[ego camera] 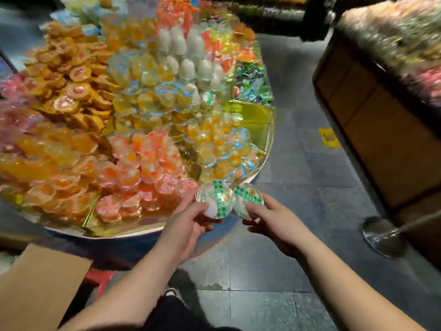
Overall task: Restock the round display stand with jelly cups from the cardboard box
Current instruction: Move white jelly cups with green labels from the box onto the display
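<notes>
Your left hand [191, 220] grips a green-lidded cup [214, 199], thumb laid over its lid and fingers curled beneath. Your right hand [274, 218] holds a second cup [248, 197] of the same kind, pinched from the side, tilted with its lid facing you. The two cups are just beside each other, at the near right edge of the stand [148, 231], above its rim and the floor.

The stand is heaped in wedge sections: orange cups [47, 173] to your left, pink-and-orange cups [143, 163] right in front of your left hand, clear yellow cups [222, 144] just beyond the cups you hold, white ones [188, 58] farther up. Beside the yellow heap a section shows its bare yellow-green floor [257, 123]. The near heaps stand between your hands and the inner sections.

The box [35, 283] sits low at your left, only a brown flap showing; a red stool [100, 278] peeks out beside it. To your right stand a wooden counter [372, 130] and a metal post base [384, 237] on the grey tiles [286, 271]. A yellow floor sticker [330, 138] lies between stand and counter. The picture is blurred toward its edges.
</notes>
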Tool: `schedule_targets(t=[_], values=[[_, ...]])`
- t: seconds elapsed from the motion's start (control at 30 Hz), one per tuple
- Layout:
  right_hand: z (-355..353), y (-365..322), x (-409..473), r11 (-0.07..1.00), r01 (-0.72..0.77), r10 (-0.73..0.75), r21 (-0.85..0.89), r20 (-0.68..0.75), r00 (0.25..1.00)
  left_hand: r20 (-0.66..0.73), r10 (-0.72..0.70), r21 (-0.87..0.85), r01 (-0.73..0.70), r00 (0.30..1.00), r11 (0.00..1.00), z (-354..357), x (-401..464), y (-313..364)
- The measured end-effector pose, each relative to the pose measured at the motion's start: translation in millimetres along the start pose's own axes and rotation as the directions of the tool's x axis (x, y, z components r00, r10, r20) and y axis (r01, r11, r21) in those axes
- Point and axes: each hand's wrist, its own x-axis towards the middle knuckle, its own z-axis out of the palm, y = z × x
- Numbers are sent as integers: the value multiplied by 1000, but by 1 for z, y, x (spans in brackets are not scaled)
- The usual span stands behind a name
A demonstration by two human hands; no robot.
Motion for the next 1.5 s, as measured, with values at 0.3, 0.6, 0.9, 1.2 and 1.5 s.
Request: schedule_targets(t=[0.3,0.6,0.9,1.2,1.5], values=[[-108,-38,41,999,48,-43,19,-189,981,137,-40,5,40,990,999,114,84,-8],[-208,-101,164,999,-54,52,-4,-202,978,140,-140,-34,146,980,989,193,238,-12],[-268,-159,264,994,-102,106,36,-161,981,108,-249,-95,259,963,961,249,346,10],[-287,-189,382,980,-181,184,-88,28,983,-113,-236,-260,200,965,945,262,426,10],[-293,-209,541,910,-211,316,-358,266,911,-484,-238,-431,7,842,902,270,522,-10]])
